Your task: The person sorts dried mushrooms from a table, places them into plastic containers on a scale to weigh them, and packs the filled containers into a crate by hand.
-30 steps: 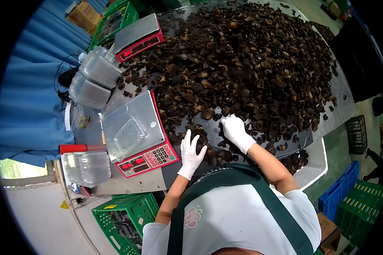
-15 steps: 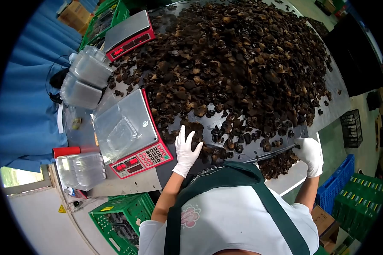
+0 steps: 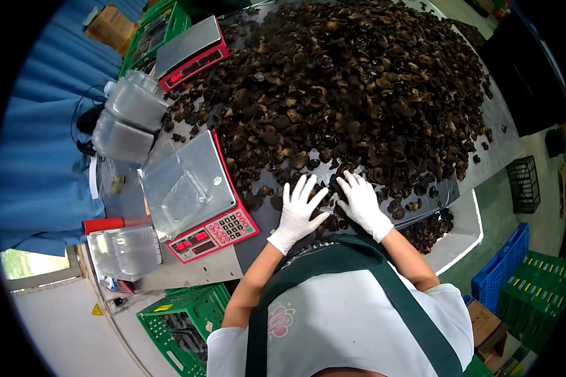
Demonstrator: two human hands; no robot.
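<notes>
My left hand point(image 3: 300, 210), in a white glove, lies with fingers spread over loose dark pieces at the near edge of a big heap of dried fungus point(image 3: 358, 88). Just right of it, my right hand point(image 3: 362, 202), also gloved, rests palm down on the pieces, fingers apart. Neither hand grips anything. Left of my left hand stands a red scale point(image 3: 217, 234) with a clear plastic tray point(image 3: 185, 188) on its plate. A white bin point(image 3: 464, 229) with dark pieces inside sits below the table edge at right.
A second red scale point(image 3: 192, 53) stands at the back left. Stacked clear containers point(image 3: 126, 125) and more trays point(image 3: 124, 252) lie at the left. A green crate point(image 3: 188, 327) is below the table; a blue crate point(image 3: 502, 264) and a black basket point(image 3: 523, 184) are at right.
My right hand went out to the bin's edge at the right, then came back beside my left hand. My left hand has moved slightly right, its fingers spread wider.
</notes>
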